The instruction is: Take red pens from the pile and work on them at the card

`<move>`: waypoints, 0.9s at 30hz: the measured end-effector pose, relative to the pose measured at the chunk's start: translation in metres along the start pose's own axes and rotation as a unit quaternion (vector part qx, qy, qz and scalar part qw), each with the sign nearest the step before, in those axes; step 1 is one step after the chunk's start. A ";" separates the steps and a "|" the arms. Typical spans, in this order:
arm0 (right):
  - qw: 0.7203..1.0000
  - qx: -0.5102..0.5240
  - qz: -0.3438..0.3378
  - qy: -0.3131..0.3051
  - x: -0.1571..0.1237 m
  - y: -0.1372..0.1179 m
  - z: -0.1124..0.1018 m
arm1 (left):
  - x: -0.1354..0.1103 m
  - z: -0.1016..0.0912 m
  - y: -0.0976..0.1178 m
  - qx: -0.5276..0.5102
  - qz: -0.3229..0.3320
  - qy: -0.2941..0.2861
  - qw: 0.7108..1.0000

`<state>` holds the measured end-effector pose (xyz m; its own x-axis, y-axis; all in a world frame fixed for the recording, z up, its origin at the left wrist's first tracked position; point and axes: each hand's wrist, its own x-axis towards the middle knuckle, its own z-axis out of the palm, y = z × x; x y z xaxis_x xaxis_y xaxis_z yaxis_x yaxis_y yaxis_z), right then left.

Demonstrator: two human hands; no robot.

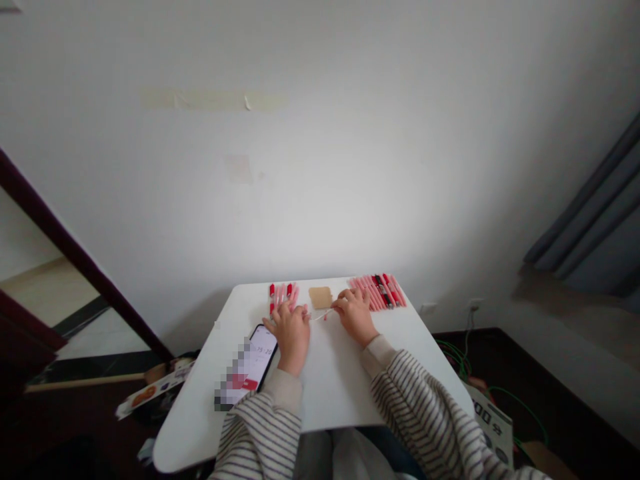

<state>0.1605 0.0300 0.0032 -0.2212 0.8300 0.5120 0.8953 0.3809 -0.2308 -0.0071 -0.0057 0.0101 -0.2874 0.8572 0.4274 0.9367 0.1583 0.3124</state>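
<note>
My left hand (290, 330) and my right hand (356, 313) rest on a small white table (325, 373) and hold the two ends of a thin pale pen part (321, 315) between them. Both hands have their fingers pinched on it. Just beyond my left hand lie a few red and pink pens (283, 295). A row of several pink and red pens (379, 291) lies past my right hand at the far right edge. Between the two groups sits a small brown card (321, 297).
A phone (247, 366) with a lit screen lies on the table left of my left hand. A white wall stands right behind the table. Grey curtains (595, 227) hang at the right. Boxes and green cables (493, 407) lie on the dark floor.
</note>
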 end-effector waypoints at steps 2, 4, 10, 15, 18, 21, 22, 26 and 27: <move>1.000 -0.003 -0.007 -0.011 0.002 -0.003 0.002 | 0.000 0.001 0.000 -0.002 -0.006 0.003 1.000; 1.000 -0.004 -0.010 -0.020 0.004 -0.005 0.003 | 0.000 0.002 0.001 -0.002 -0.009 0.006 1.000; 0.999 0.006 -0.014 -0.030 0.010 -0.011 0.008 | -0.003 0.003 0.004 -0.006 -0.001 0.014 1.000; 0.999 0.012 -0.011 -0.035 0.011 -0.011 0.010 | -0.004 0.001 0.005 -0.002 0.003 0.000 1.000; 0.999 0.010 -0.010 -0.035 0.011 -0.011 0.010 | -0.004 0.000 0.005 0.001 0.004 -0.007 1.000; 0.999 0.007 -0.008 -0.033 0.011 -0.010 0.010 | -0.004 0.000 0.005 0.009 0.006 -0.007 1.000; 0.999 0.007 -0.006 -0.032 0.011 -0.010 0.011 | -0.004 0.001 0.005 0.011 0.006 -0.007 1.000; 0.999 0.014 -0.001 -0.029 0.010 -0.009 0.011 | -0.004 0.003 0.004 0.012 0.011 0.003 1.000; 0.999 0.016 0.000 -0.029 0.010 -0.009 0.010 | -0.004 0.003 0.003 0.012 0.012 0.005 1.000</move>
<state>0.1466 0.0391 0.0018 -0.2437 0.8521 0.4631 0.8831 0.3924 -0.2571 -0.0021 -0.0070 0.0066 -0.2668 0.8558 0.4432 0.9477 0.1495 0.2819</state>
